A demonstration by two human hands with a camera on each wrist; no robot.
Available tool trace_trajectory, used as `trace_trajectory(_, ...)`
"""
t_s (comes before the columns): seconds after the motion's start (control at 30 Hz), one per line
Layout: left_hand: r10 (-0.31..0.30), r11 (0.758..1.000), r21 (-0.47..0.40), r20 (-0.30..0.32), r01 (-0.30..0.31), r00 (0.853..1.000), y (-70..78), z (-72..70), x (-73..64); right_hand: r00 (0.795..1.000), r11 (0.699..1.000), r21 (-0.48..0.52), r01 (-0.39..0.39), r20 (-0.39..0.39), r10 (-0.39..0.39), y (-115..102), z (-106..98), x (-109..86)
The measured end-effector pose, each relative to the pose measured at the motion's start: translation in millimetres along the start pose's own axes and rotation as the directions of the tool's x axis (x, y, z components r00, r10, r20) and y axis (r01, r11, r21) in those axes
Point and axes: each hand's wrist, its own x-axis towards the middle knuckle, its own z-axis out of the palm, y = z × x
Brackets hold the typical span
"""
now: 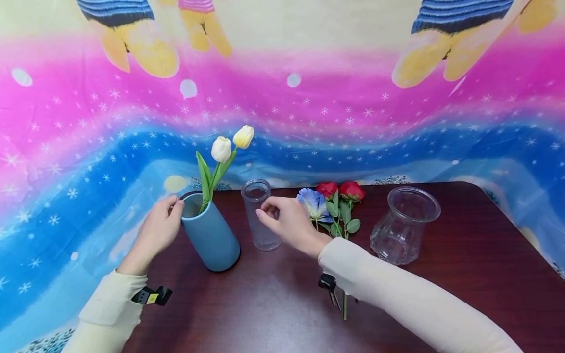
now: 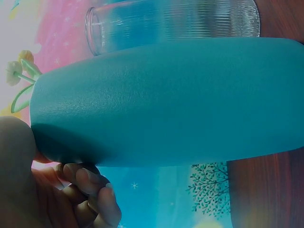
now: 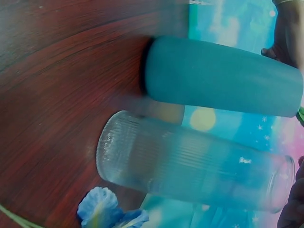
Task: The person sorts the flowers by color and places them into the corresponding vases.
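My left hand (image 1: pixel 159 223) pinches the rim of a matte blue vase (image 1: pixel 212 240), thumb on top and the other fingers curled at its outer side. Inside this vase stand a white tulip (image 1: pixel 221 149) and a pale yellow tulip (image 1: pixel 243 137), leaning right with green leaves. My right hand (image 1: pixel 289 220), fingers loosely bent and holding nothing visible, is in front of a tall clear ribbed glass vase (image 1: pixel 260 233) and overlaps it in the head view. The right wrist view has the glass vase (image 3: pixel 190 161) upright beside the blue one, with fingers (image 3: pixel 293 202) close by its rim.
Right of the glass vase lie red roses (image 1: pixel 352 191) and a blue flower (image 1: pixel 313 203), their stems pointing toward me under my right forearm. Farther right stands a wide-mouthed glass vase (image 1: pixel 397 240). A patterned cloth (image 1: pixel 309 113) hangs behind the dark wooden table (image 1: pixel 265 309).
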Motion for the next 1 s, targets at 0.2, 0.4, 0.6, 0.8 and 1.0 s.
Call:
trace_trajectory(0.2,0.002,1.000,0.002,-0.005,-0.002,1.000,0.0,-0.8,-1.4,1.000,1.000,0.003,-0.014,0.002,0.014,6.5,-8.8,-8.1)
trace_trajectory(0.4,0.004,1.000,0.002,-0.002,-0.004,1.000,-0.8,0.4,-1.0,0.998,0.998,-0.011,-0.064,0.018,0.064,16.9,-18.2,-18.4)
trace_trajectory(0.6,0.011,1.000,0.004,-0.002,-0.011,1.000,-0.2,-0.2,0.0,0.997,0.996,-0.050,-0.076,0.002,0.076,32.2,-27.7,-27.0)
trace_trajectory(0.8,0.001,1.000,0.016,0.002,-0.001,1.000,0.7,-1.4,0.2,0.997,0.995,-0.064,-0.082,-0.005,0.082,44.2,-36.8,-34.3)
trace_trajectory(1.0,-0.022,1.000,0.014,0.003,0.022,1.000,-0.2,-1.2,-1.5,0.993,0.990,-0.082,-0.113,0.008,0.114,53.6,-44.1,-42.0)
